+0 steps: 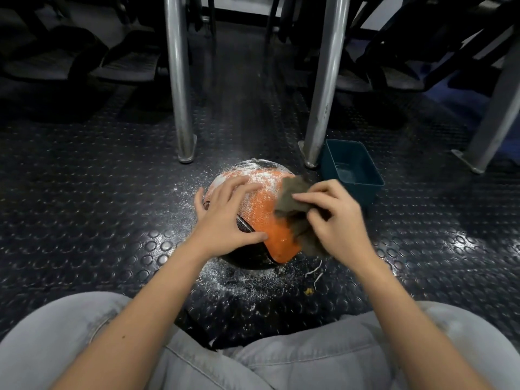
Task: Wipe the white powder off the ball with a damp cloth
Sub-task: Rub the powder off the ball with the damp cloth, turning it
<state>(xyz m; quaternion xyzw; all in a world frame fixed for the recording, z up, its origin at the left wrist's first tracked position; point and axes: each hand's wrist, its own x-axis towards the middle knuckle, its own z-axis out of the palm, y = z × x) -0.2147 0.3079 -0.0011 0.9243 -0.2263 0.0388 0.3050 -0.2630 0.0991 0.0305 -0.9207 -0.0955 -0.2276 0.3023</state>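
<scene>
Ball (261, 215): centre of frame, probably rolls — left hand (225, 218), fingers spread, steadies it.
Cloth (291, 192): soft, limp — right hand (334, 220) pinches it.

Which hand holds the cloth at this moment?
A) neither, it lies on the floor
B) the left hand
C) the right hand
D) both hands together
C: the right hand pinches the cloth against the ball, while the left hand rests spread on the ball with no cloth under it.

Two metal legs (180, 80) and a teal tub (351, 170) hem the ball's (261, 209) far side; the left floor (84, 192) lies open.
</scene>
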